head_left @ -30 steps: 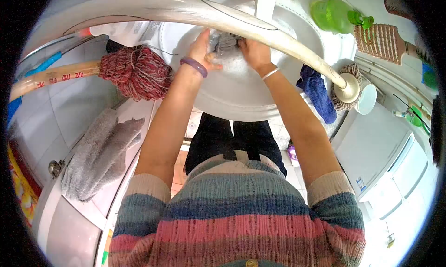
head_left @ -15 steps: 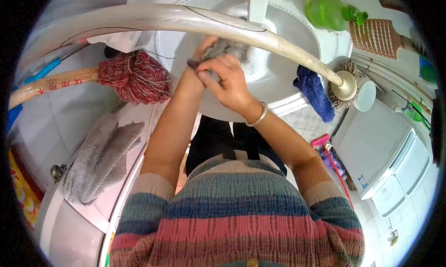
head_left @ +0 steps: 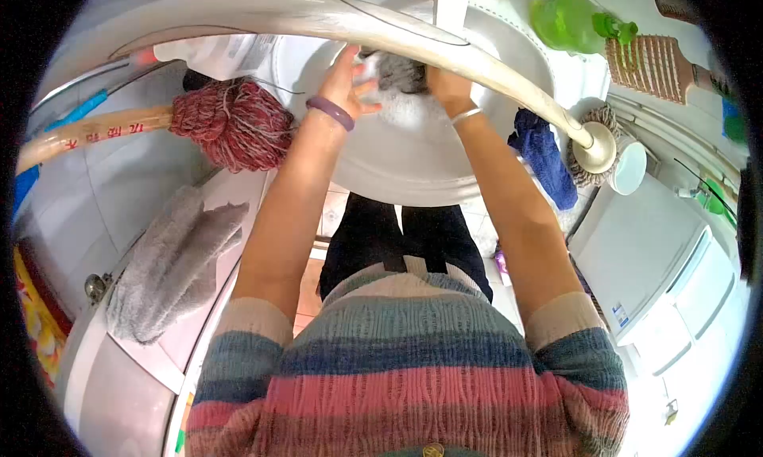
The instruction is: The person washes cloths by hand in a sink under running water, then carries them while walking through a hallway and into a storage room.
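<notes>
A grey wet cloth-like bundle (head_left: 401,74) lies in the white sink (head_left: 413,159), with foam around it. On its left, my left hand (head_left: 347,83), a purple bangle at the wrist, has its fingers spread and holds nothing. My right hand (head_left: 449,90), with a silver bangle, is at the bundle's right side. The curved pale pole in front hides part of the bundle and the fingers of my right hand, so their grip does not show.
A curved pale pole (head_left: 318,16) crosses above the sink. Around it are a red mop head (head_left: 230,125), a green bottle (head_left: 564,24), a brown comb (head_left: 650,66), a blue cloth (head_left: 544,159), a grey towel (head_left: 171,258) and a white appliance (head_left: 636,242).
My right hand has left the left wrist and moved back to the right side of the grey bundle. My left hand has opened away from the bundle, its fingers now spread.
</notes>
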Demonstrator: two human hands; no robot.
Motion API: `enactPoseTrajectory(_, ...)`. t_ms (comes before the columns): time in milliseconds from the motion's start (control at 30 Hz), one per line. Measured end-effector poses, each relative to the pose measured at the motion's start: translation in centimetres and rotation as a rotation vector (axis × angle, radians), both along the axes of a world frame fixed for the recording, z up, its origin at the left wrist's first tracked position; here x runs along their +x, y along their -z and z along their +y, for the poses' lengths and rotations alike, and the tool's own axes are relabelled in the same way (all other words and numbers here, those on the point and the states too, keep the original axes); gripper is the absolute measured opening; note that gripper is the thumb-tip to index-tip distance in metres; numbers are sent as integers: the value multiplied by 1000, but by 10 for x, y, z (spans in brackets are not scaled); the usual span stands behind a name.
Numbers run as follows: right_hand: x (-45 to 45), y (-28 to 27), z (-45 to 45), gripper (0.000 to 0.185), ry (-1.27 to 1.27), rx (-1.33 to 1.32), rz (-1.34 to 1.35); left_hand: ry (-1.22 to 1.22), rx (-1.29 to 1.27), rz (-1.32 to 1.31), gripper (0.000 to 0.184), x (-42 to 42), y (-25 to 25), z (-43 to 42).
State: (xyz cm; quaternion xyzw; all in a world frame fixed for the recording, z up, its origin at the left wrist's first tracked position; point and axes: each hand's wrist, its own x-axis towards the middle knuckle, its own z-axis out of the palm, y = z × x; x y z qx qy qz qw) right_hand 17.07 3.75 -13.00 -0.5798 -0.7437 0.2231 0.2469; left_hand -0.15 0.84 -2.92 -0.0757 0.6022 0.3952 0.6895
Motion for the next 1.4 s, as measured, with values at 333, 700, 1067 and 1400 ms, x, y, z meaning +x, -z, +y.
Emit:
enactPoseTrajectory(333,-21,-106,-22,25,-136,-116,296,137,82,-264,55,20,-7,6)
enactPoseTrajectory(700,-60,-120,-60,5,-108,66,476,-84,302,-311,36,25,19,-12)
enactPoseTrajectory(1067,7,32,14,28,163,-202,132,47,-42,-29,64,-1,19,-6)
enactPoseTrajectory(1400,-16,-103,-28,23,-95,-270,367,110,73,-301,58,10,29,5)
